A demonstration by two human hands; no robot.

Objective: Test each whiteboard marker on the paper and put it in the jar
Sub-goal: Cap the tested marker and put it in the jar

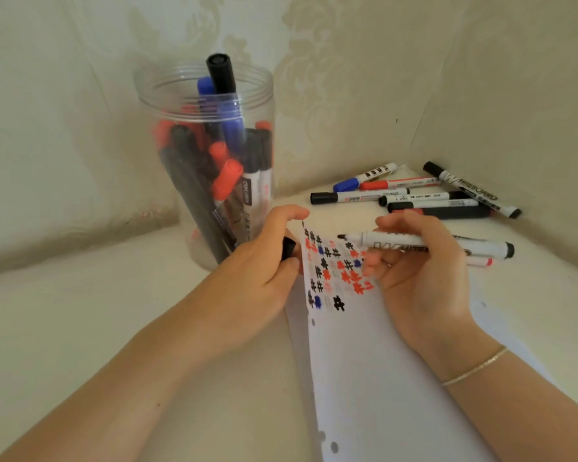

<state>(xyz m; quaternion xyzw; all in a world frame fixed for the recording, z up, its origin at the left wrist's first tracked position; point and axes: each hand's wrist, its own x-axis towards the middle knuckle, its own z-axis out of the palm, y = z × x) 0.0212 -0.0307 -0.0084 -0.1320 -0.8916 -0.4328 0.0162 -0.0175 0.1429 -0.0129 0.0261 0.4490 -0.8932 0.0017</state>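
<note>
Pinching a black cap (288, 249), left hand (264, 261) faces right hand (417, 261) gripping marker (424, 243).

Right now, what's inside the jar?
The clear jar holds a crowd of capped markers, black, red and blue, standing or leaning; one black marker sticks above the rim. The left hand covers the jar's lower right, so that part is hidden.

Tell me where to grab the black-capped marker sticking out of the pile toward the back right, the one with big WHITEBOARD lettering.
Pinch the WHITEBOARD marker at mid-barrel, probably coming from above. It lies flat and diagonal, partly resting across the other loose markers, so both long sides look clear there; its ends sit near the wall and neighbours.
</note>
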